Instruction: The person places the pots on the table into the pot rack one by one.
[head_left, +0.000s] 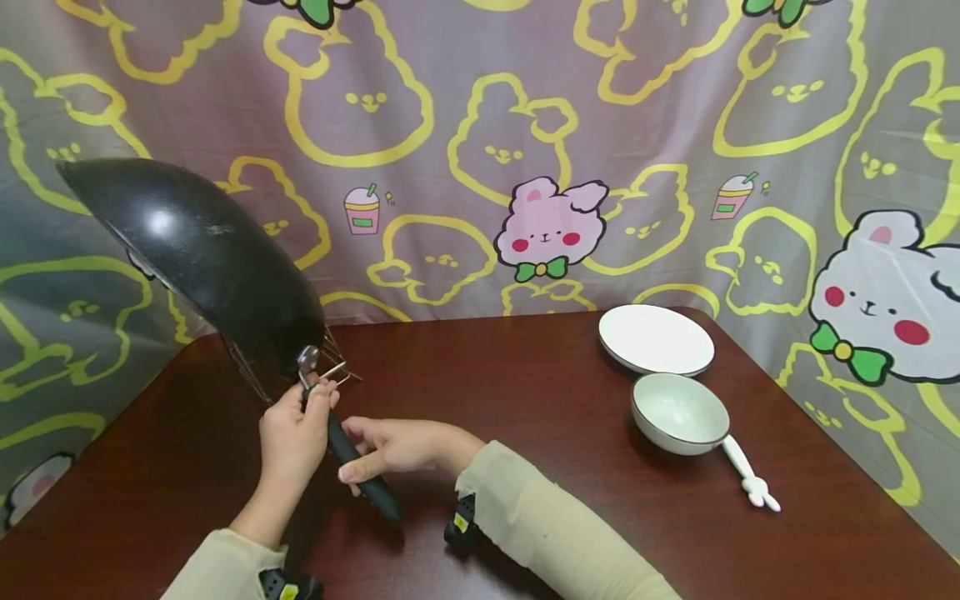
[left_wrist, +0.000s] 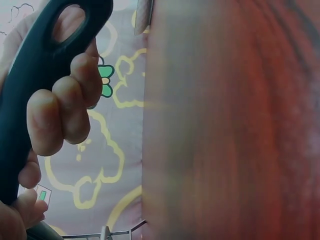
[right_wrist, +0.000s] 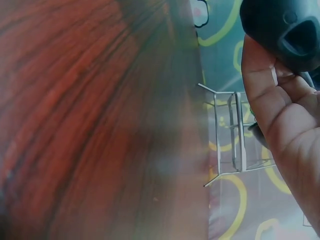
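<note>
Wok (head_left: 202,250), black and tilted steeply on its rim, stands at about nine o'clock on the dark wooden table (head_left: 525,392), a wire rack (head_left: 330,367) against its underside. Its black handle (head_left: 356,467) slants toward six o'clock. The left hand (head_left: 296,433) curls its fingers (left_wrist: 60,110) around the handle's upper part; the right hand (head_left: 397,446) wraps the lower part. At three o'clock sit a white plate (head_left: 656,337), a bowl (head_left: 678,412) and a white spoon (head_left: 750,479).
</note>
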